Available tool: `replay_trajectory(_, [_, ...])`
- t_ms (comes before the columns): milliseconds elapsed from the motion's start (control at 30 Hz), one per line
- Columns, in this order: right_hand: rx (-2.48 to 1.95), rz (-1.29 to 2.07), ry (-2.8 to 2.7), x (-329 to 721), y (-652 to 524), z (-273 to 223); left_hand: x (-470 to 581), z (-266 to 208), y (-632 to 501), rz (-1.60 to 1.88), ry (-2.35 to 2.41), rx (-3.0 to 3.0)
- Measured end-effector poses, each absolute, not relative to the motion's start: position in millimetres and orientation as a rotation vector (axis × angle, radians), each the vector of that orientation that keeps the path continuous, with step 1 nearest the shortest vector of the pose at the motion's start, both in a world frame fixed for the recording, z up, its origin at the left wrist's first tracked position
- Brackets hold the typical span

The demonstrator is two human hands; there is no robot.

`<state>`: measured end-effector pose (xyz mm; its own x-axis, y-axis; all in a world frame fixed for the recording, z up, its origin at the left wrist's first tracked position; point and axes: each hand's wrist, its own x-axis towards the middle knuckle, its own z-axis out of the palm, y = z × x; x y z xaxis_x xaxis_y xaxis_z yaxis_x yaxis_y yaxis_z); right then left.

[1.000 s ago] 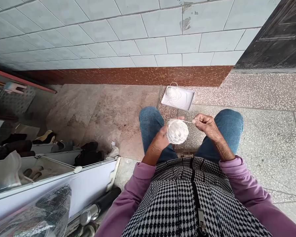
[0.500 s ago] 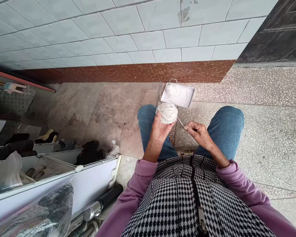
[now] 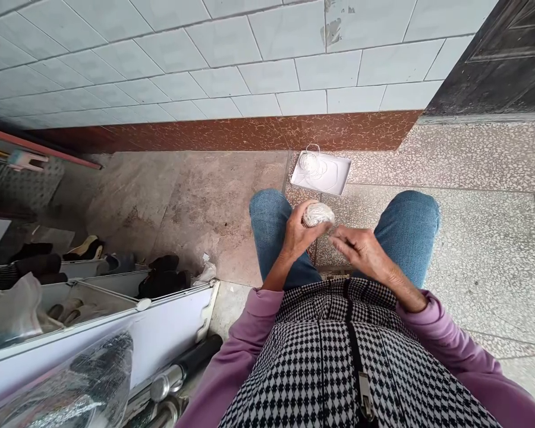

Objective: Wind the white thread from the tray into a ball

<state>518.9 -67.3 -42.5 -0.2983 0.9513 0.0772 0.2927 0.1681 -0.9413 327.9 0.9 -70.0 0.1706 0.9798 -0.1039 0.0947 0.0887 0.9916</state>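
Between my knees, my left hand (image 3: pixel 299 230) is wrapped around a ball of white cord (image 3: pixel 318 215), its thumb along the near side. Close against the ball's right side, my right hand (image 3: pixel 355 245) has its fingertips pinched together. The strand there is too blurred to see clearly. Beyond my knees, a shallow white box (image 3: pixel 341 172) lies on the floor by the wall. Inside it is a loose coil of white cord (image 3: pixel 311 165), and one loop rises over the box's far rim.
A tiled wall (image 3: pixel 267 80) with a brown base runs across the front. To my left stands a white shoe rack (image 3: pixel 173 321) holding several shoes (image 3: pixel 163 276) and plastic bags. Metal cylinders (image 3: pixel 172 380) lie beside it. A dark door (image 3: pixel 499 65) is at the far right.
My left hand has turned the cord ball and brought it rightward, nearer my right hand. The straight strand that stretched between ball and right hand no longer shows. The box has stayed put.
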Motion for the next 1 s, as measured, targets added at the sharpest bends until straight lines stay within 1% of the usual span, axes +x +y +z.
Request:
replay_trajectory(100, [-1.190,1.145,-1.697,535,-54,-40,318,-68,0,0.627,1.007,1.315])
replay_trajectory(167, [-1.164,1.202,-1.627,541,-48,-43,312,-69,0,0.496,0.901,1.256])
replay_trajectory(267, [-1.101,1.291,-1.462,542,-44,-53,308,-70,-5,0.443,0.765,1.065])
replay_trajectory(333, [-1.062,1.316,-1.374,544,-40,-60,307,-68,-11,0.468,0.690,0.920])
replay_trajectory(433, [-1.051,1.320,-1.299,550,-30,-67,307,-56,-17,0.638,0.655,0.750])
replay_trajectory(567, [-1.071,1.276,-1.298,567,-6,-70,299,-24,-12,0.905,0.695,0.568])
replay_trajectory(733, [-1.166,1.157,-1.415,607,30,-72,273,8,3,1.342,0.738,0.385])
replay_trajectory(833, [-1.279,1.081,-1.478,638,46,-72,244,10,14,1.531,0.687,0.282])
replay_trajectory(1000, [-1.619,0.936,-1.491,690,59,-56,181,-6,28,1.681,0.700,0.110])
